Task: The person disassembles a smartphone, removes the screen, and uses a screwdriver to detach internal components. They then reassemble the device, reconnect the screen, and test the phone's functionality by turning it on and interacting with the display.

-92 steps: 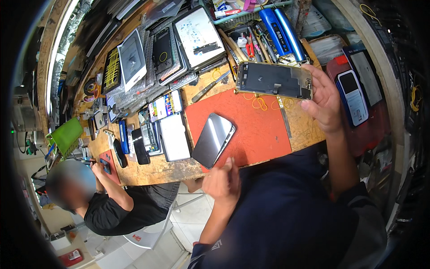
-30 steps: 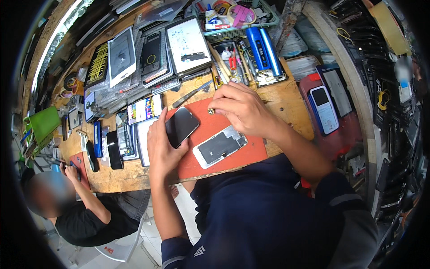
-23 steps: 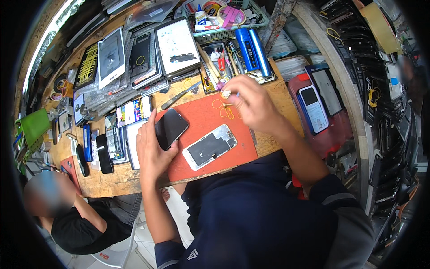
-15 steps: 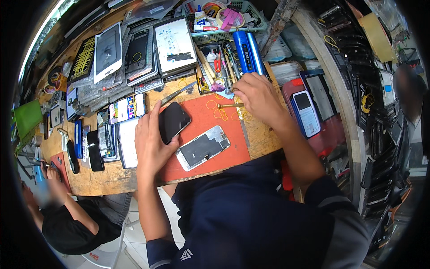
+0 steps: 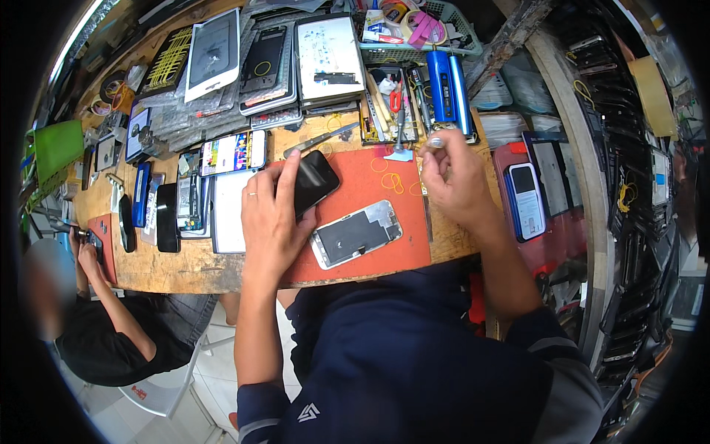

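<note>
On the orange mat (image 5: pixel 370 277) my left hand (image 5: pixel 270 214) is closed round the side of a dark phone (image 5: pixel 318 177) lying screen up. A white-framed screen part (image 5: pixel 355 233) rests just below it, dark inner side up. My right hand (image 5: pixel 455 177) is raised at the mat's right edge, fingers curled on a small metal-capped item (image 5: pixel 436 142), mostly hidden. Thin yellow rubber bands (image 5: pixel 392 181) and a small light-blue piece (image 5: pixel 399 155) lie near it. A knife (image 5: pixel 310 146) lies above the phone.
Stacked tablets (image 5: pixel 329 59) and phone parts line the bench (image 5: pixel 185 274). A tool tray (image 5: pixel 366 129), blue cylinders (image 5: pixel 444 89) and a basket (image 5: pixel 466 41) stand behind. Right are red trays (image 5: pixel 510 192). A co-worker (image 5: pixel 111 333) sits at left, hands on a phone.
The gold-framed part held at first is gone from my right hand; a white-framed one lies on the mat. My left hand took the phone; my right has lifted a small metal item.
</note>
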{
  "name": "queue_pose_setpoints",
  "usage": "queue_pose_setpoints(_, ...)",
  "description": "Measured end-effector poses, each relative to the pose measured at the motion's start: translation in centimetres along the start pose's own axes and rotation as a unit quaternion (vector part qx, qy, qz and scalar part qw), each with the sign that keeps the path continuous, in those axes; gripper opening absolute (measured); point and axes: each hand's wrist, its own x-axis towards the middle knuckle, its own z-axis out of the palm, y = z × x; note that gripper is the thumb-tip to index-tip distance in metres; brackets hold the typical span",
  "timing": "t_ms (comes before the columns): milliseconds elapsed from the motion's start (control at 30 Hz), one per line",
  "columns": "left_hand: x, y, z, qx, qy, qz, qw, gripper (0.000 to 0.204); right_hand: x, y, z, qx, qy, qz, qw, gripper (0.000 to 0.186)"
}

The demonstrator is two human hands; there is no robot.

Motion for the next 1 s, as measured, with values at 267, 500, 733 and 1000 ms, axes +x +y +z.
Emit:
queue_pose_setpoints(267,0.4,-1.0,0.4,-0.092,-0.010,-0.068,0.993,0.132,-1.3,-1.8,0.4,-0.023,-0.120,-0.030,0.992,0.023)
queue_pose_setpoints(500,0.7,-0.6,0.2,-0.112,-0.018,-0.078,0.991,0.129,-2.1,-2.0,0.3,-0.003,-0.099,-0.068,0.993,0.021)
queue_pose_setpoints(733,0.5,-0.5,0.2,-0.120,-0.023,-0.097,0.988,0.126,-2.7,-2.0,0.3,0.001,-0.093,-0.103,0.990,0.022)
queue_pose_setpoints(1000,0.2,-0.7,0.4,-0.096,-0.048,-0.121,0.987,0.123,-3.0,-1.8,0.9,0.053,-0.118,-0.079,0.989,0.021)
